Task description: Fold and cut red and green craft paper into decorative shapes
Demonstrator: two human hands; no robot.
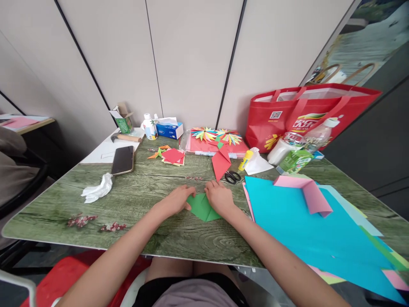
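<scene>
A folded piece of green paper (202, 208) lies on the table in front of me, with crease lines across it. At its left corner, my left hand (176, 200) pinches the edge between thumb and fingers. My right hand (220, 198) grips the right side from above, its curled fingers covering that part of the sheet. Just beyond the hands are a red folded paper piece (221, 163) and black-handled scissors (232, 177), whose blades are hidden.
Large blue paper (287, 213) covers the right side, with a pink folded strip (315, 197) on top. Behind stand a yellow glue stick (245, 160), paper fans (204, 134) and a red bag (265, 123). Leftward lie a phone (123, 160), hammer (126, 137) and crumpled tissue (98, 188).
</scene>
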